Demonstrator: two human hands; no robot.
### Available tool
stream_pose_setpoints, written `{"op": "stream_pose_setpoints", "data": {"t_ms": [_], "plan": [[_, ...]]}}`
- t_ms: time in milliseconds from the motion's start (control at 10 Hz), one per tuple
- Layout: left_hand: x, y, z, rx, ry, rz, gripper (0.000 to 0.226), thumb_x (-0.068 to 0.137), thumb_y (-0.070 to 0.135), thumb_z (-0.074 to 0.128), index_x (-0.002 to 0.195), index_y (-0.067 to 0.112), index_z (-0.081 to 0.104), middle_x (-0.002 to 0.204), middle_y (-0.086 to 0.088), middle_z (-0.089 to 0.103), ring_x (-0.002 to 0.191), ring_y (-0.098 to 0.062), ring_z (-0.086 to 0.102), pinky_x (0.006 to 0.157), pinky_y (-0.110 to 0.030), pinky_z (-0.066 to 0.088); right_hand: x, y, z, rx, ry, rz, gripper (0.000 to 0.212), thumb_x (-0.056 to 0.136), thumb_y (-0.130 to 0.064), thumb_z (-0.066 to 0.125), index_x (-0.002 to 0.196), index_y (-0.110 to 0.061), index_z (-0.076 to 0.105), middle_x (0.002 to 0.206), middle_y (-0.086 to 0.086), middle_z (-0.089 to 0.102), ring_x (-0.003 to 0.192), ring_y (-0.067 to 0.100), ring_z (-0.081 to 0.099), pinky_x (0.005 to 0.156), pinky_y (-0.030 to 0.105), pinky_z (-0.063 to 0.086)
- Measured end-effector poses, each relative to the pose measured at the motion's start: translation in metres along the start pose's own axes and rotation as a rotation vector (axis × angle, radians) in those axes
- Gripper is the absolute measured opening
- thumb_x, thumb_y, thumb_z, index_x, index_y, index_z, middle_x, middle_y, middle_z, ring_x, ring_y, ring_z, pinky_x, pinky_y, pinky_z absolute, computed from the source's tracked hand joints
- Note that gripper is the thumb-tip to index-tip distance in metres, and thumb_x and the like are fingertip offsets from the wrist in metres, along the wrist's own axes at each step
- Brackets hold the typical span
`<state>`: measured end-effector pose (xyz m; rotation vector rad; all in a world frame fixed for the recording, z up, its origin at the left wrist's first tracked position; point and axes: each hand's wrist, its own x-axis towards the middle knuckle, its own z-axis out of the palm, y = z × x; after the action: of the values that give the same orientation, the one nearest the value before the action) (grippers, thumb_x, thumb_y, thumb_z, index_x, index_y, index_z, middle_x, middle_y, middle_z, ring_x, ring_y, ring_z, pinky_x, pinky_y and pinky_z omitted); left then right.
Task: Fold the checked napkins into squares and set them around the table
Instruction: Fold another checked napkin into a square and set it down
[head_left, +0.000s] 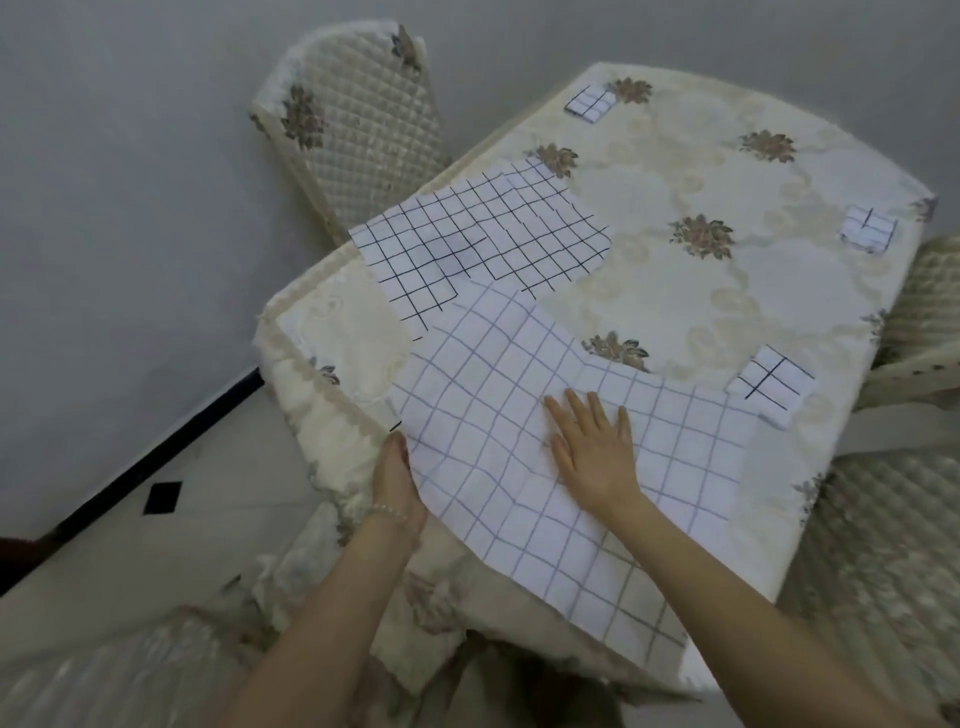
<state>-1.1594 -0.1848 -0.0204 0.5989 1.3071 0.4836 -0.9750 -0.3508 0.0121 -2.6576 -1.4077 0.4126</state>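
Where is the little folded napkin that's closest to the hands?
In the head view, the nearest folded napkin lies on the tablecloth toward the right side, just beyond the right hand and touching the corner of the big unfolded napkin.

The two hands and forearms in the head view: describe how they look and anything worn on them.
Both forearms are bare, with no sleeve in view. The left hand has a bracelet of small pale, pearl-like beads at the wrist. The right hand shows no ring, watch or bracelet, and its wrist is bare. Neither hand wears a glove. The nails are too blurred to judge.
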Motion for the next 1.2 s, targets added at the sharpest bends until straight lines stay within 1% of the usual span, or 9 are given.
{"op": "stream_pose_setpoints", "data": {"t_ms": [100,200,300,400,500,900,1000,1100,1200], "plan": [[-0.035,0.022,-0.012,0.01,0.122,0.045,0.058,0.095,0.048,0.031,0.14,0.013,0.041,0.142,-0.008,0.045,0.128,-0.028,0.046,0.109,-0.046,0.036,0.003,0.005,0.026,0.0,-0.075,-0.013,0.064,0.089,-0.052,-0.008,0.151,-0.037,0.002,0.161,-0.004,0.005,0.148,0.021,-0.003,0.116,0.05,-0.008],[-0.024,0.025,-0.037,-0.07,0.224,0.118,0.059,0.088,0.058,0.044,0.131,0.019,0.054,0.127,-0.005,0.059,0.113,-0.027,0.056,0.101,-0.046,0.044,0.005,0.007,0.042,-0.005,-0.091,-0.004,0.061,0.091,-0.051,-0.006,0.151,-0.038,0.0,0.16,-0.006,0.0,0.147,0.02,-0.006,0.117,0.049,-0.008],[-0.016,0.034,-0.055,0.111,0.256,0.173,0.06,0.081,0.061,0.051,0.12,0.018,0.061,0.117,-0.002,0.064,0.105,-0.023,0.059,0.095,-0.042,0.047,0.009,0.013,0.049,-0.005,-0.046,-0.03,0.056,0.096,-0.047,0.002,0.151,-0.038,0.004,0.16,-0.007,0.004,0.148,0.019,-0.002,0.116,0.047,-0.005],[-0.016,0.038,-0.061,0.515,0.302,0.275,0.034,0.086,0.032,0.062,0.109,0.008,0.063,0.104,-0.004,0.062,0.093,-0.019,0.056,0.083,-0.028,0.042,0.015,0.023,0.047,0.001,-0.013,-0.077,0.054,0.099,-0.044,0.011,0.151,-0.035,0.011,0.159,-0.004,0.013,0.147,0.022,0.007,0.116,0.046,-0.003],[-0.018,0.035,-0.063,0.707,0.313,0.302,0.027,0.083,0.022,0.067,0.106,0.009,0.063,0.098,-0.006,0.062,0.091,-0.023,0.058,0.079,-0.03,0.045,0.011,0.019,0.043,0.041,0.035,-0.018,0.057,0.098,-0.045,0.012,0.152,-0.029,0.007,0.159,-0.002,0.009,0.147,0.019,0.004,0.117,0.042,-0.004],[-0.027,0.023,-0.064,0.817,0.378,0.493,0.011,0.085,0.018,0.064,0.092,0.009,0.063,0.084,-0.004,0.06,0.078,-0.019,0.053,0.071,-0.029,0.042,-0.015,0.008,0.072,0.089,0.04,0.076,0.059,0.098,-0.047,0.007,0.152,-0.027,-0.002,0.159,-0.007,-0.001,0.147,0.014,-0.007,0.119,0.043,-0.004],[-0.04,0.028,-0.052,0.806,0.379,0.657,0.006,0.087,0.017,0.061,0.085,0.012,0.061,0.079,-0.005,0.06,0.074,-0.021,0.054,0.065,-0.027,0.039,-0.013,0.013,0.057,0.248,-0.019,0.056,0.061,0.094,-0.054,0.0,0.15,-0.031,-0.005,0.158,-0.01,-0.005,0.144,0.008,-0.012,0.117,0.036,-0.01],[-0.053,0.033,-0.038,0.898,0.359,0.898,0.005,0.086,0.017,0.064,0.083,0.013,0.061,0.075,-0.003,0.061,0.072,-0.025,0.057,0.066,-0.038,0.047,-0.023,0.017,0.036,0.53,0.046,0.105,0.052,0.103,-0.044,0.02,0.151,-0.03,0.008,0.158,-0.011,0.004,0.145,0.005,-0.004,0.117,0.024,-0.003],[-0.074,0.031,-0.016,1.008,0.37,1.158,0.005,0.083,0.018,0.067,0.083,0.013,0.064,0.073,-0.003,0.063,0.069,-0.027,0.056,0.065,-0.043,0.048,-0.041,0.019,0.018,0.635,0.078,0.139,0.051,0.103,-0.037,0.029,0.151,-0.03,0.014,0.155,-0.019,0.008,0.142,-0.003,-0.002,0.114,0.018,0.002]]}}
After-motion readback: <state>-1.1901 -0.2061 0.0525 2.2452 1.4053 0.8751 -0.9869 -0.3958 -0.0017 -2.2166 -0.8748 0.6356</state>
